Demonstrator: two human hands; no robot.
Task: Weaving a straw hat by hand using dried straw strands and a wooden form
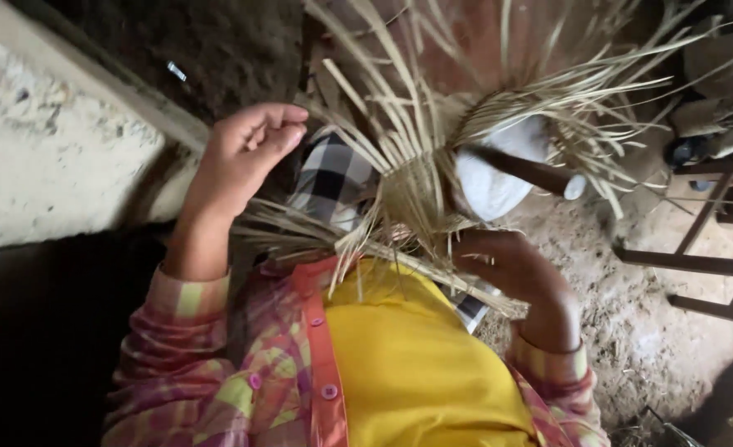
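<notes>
A pale concrete wall (43,157) runs along the left above dark ground. A black-and-white checked cloth (333,178) lies in the middle. A dark wooden frame (706,265) stands on the dirt floor (639,331) at right.

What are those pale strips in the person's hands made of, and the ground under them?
The pale strips look like dried straw or split cane: thin, flat, matte tan, fraying loose at the ends. The ground seems packed earth, rough, crumbly and brown.

Dirt floor (631,331) (dim); whitewashed wall (43,157)
</notes>
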